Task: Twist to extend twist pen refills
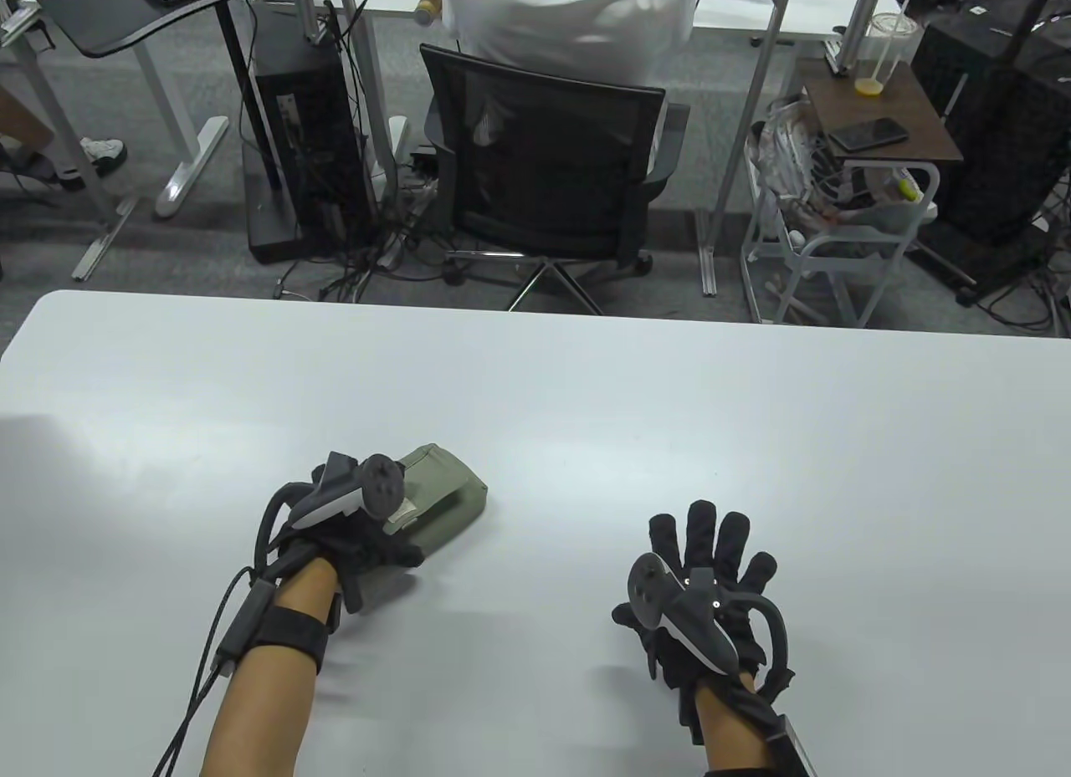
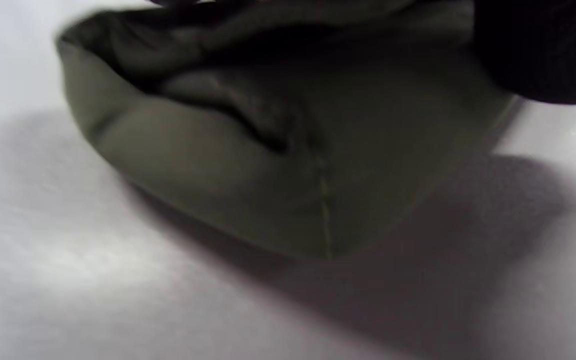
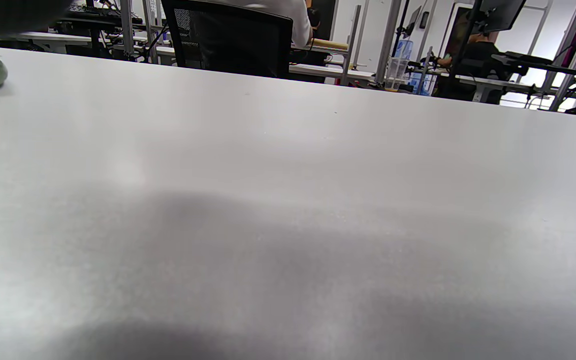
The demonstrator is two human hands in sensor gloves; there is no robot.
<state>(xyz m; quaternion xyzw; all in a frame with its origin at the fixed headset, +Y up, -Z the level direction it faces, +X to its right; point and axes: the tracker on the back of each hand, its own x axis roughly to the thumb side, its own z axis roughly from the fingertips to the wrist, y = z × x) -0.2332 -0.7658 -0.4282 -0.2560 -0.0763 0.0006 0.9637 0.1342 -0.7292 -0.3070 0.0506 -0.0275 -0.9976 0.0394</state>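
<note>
Left hand point(image 1: 351, 534) grips pouch point(image 1: 443, 493); right hand point(image 1: 703, 593) flat.

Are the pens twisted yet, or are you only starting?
Only starting. No pen is out on the table yet. The left hand rests on the green pouch; whether it is open cannot be told. The right hand lies flat and holds nothing. Taking pens out and twisting them is all left.

Black gloves, grey-black trackers, bare forearms, black wrist strap, cables
</note>
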